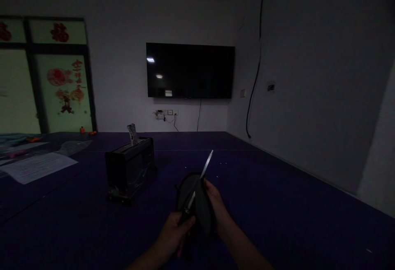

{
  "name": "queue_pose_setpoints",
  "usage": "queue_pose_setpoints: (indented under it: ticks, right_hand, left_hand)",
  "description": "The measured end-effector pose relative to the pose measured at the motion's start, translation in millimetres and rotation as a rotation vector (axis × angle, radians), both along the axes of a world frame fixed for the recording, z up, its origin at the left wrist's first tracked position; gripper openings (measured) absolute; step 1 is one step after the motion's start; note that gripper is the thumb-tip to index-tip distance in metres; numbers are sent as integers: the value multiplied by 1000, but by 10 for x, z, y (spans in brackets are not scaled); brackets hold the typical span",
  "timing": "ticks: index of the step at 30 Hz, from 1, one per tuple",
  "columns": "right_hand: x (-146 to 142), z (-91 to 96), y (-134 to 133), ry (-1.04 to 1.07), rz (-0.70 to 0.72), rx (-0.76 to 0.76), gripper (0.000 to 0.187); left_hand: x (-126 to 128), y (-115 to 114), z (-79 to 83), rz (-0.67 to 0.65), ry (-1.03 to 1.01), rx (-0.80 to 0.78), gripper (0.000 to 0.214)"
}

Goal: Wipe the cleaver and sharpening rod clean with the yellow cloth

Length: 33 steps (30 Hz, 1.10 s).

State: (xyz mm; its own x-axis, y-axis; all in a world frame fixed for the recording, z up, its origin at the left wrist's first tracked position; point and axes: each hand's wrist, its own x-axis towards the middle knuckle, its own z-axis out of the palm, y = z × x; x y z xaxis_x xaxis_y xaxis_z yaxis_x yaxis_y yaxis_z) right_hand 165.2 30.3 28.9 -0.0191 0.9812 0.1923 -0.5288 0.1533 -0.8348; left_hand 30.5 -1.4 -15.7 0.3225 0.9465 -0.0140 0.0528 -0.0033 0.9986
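My left hand [174,233] is closed round the dark handle of a knife [202,175], whose thin shiny blade points up and away to the right. My right hand [217,206] holds a dark grey cloth [197,202] wrapped against the blade's lower part. Both hands are low in the middle of the view, above a dark blue table [277,196]. To the left, just beyond the hands, stands a black knife block [129,169] with a pale handle [132,133] sticking out of its top.
Papers and clear plastic [40,165] lie at the table's left edge. A black wall television [190,70] hangs ahead, with sockets and cables below it. A window with red paper decorations [63,82] is at the left. The room is dim.
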Motion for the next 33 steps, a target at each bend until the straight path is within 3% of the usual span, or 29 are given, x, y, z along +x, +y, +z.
queue_pose_setpoints:
  ticks: [12, 33]
  right_hand:
    - [-176, -73, -99, -63, 37, 10, 44]
    - [30, 26, -7, 9, -35, -10, 36]
  left_hand:
    - [-5, 19, -37, 41, -38, -13, 60]
    - [-6, -12, -6, -26, -1, 29, 57]
